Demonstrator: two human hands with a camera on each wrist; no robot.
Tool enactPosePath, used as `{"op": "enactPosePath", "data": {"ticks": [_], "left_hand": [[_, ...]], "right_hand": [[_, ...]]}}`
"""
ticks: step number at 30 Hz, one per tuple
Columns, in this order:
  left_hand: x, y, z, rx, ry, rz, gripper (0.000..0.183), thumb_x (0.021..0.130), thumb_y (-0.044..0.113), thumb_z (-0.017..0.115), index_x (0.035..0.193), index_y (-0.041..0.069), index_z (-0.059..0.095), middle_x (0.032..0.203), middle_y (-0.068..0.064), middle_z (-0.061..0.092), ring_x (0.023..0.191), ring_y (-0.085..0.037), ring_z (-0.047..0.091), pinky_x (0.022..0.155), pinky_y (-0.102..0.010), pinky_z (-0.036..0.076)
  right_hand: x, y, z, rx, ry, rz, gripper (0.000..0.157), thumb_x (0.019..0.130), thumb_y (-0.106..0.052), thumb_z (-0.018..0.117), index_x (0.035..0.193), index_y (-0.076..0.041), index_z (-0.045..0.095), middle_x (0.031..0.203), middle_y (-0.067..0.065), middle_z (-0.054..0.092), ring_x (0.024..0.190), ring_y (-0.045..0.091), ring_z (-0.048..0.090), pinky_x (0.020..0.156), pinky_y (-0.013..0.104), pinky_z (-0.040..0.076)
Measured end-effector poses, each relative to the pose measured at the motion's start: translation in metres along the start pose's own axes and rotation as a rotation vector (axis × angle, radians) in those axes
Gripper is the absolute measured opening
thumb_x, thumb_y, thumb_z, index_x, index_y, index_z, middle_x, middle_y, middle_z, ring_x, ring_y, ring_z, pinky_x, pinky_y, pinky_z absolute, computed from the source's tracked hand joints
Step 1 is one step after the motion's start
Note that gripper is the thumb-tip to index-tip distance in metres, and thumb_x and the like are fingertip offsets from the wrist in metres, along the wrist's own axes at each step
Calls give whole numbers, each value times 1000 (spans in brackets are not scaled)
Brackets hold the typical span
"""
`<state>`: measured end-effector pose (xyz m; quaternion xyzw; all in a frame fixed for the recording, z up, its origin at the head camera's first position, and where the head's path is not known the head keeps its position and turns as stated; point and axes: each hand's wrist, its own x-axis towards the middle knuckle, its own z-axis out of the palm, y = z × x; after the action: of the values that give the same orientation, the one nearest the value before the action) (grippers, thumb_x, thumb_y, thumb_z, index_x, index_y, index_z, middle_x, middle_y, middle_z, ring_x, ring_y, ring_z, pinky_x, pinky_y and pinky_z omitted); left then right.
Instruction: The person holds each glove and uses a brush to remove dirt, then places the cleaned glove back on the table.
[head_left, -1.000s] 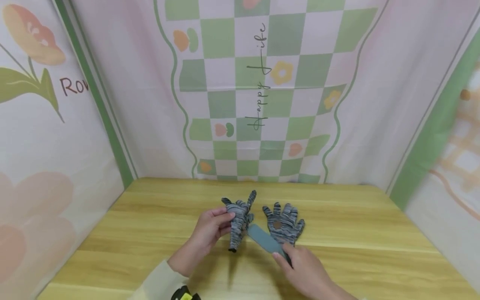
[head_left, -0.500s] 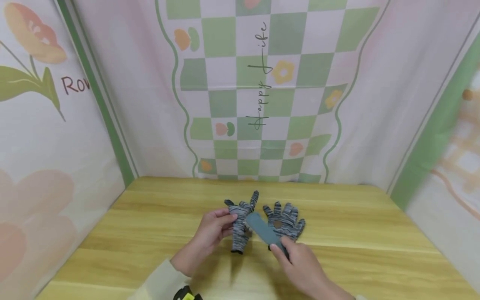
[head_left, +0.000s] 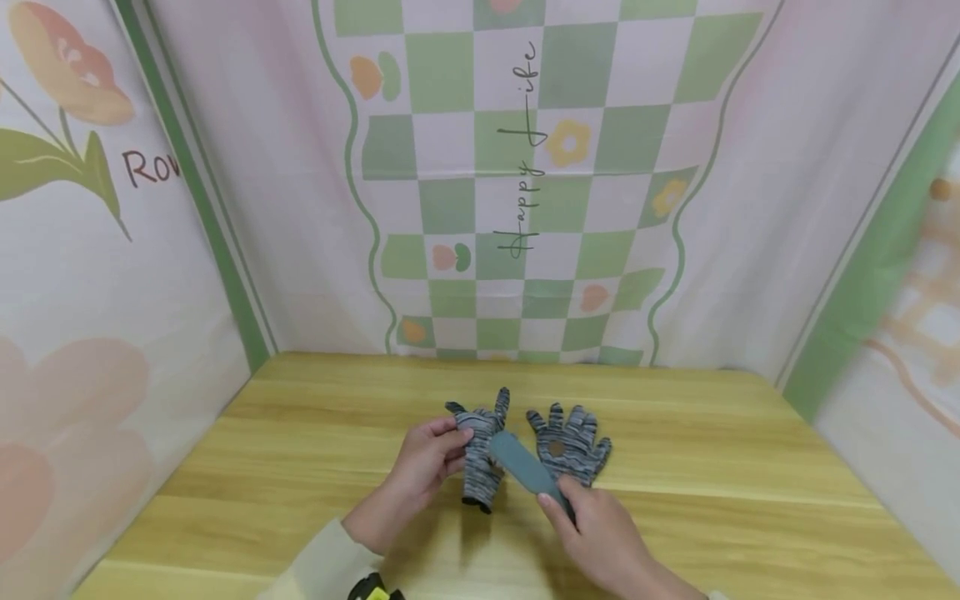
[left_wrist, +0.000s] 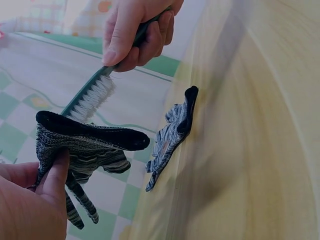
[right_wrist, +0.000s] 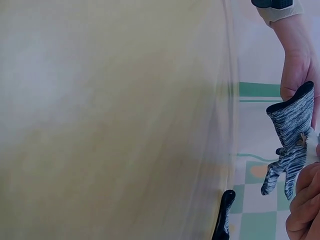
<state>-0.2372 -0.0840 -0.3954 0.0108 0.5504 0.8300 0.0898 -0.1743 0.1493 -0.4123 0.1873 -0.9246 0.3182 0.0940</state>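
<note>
My left hand (head_left: 423, 462) pinches the side of a grey-and-black knitted glove (head_left: 478, 479) and holds it up off the table, its black-edged cuff toward me. In my right hand (head_left: 603, 533) is a grey-green brush (head_left: 521, 462), gripped by its handle. White bristles (left_wrist: 95, 97) show in the left wrist view, facing the held glove. The brush head overlaps the glove's right side in the head view. The right wrist view shows a small brown mark (right_wrist: 301, 140) on the held glove, right at the bristles.
A matching second glove (head_left: 573, 437) lies on the wooden table (head_left: 712, 467) to the right, fingers pointing away, with a round brown spot (head_left: 556, 448). Behind the table hangs a checked, patterned curtain (head_left: 498, 217). A dark band with yellow (head_left: 375, 590) is on my left wrist.
The brush has moved up and left against the held glove. That glove has turned, so more of its wide side and cuff faces the head camera. The second glove has stayed put.
</note>
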Motion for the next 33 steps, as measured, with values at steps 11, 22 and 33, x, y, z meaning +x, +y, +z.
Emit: {"op": "enactPosePath", "data": {"ticks": [11,22,33], "left_hand": [[-1,-1,1,19,-19,16,21,92,-3,60,110,-12,55,87,-5,61,73,-10,61,68,-21,57],[1,2,2,-7,-25,25,29,93,-4,58,118,-18,52,89,-7,66,77,-14,65,72,-24,57],[1,3,1,8,-15,16,27,91,-3,61,115,-15,55,88,-7,67,75,-14,66,70,-24,58]], "right_hand": [[-3,4,-2,-45,-40,55,25,99,-34,56,80,-20,50,55,-10,38,46,3,29,43,20,31],[-6,11,-7,-133,-77,110,29,99,-39,55,92,-11,62,63,-7,45,56,7,42,51,25,40],[0,2,-20,3,-77,107,34,102,-39,49,77,-16,47,55,-8,37,46,4,27,44,20,30]]}}
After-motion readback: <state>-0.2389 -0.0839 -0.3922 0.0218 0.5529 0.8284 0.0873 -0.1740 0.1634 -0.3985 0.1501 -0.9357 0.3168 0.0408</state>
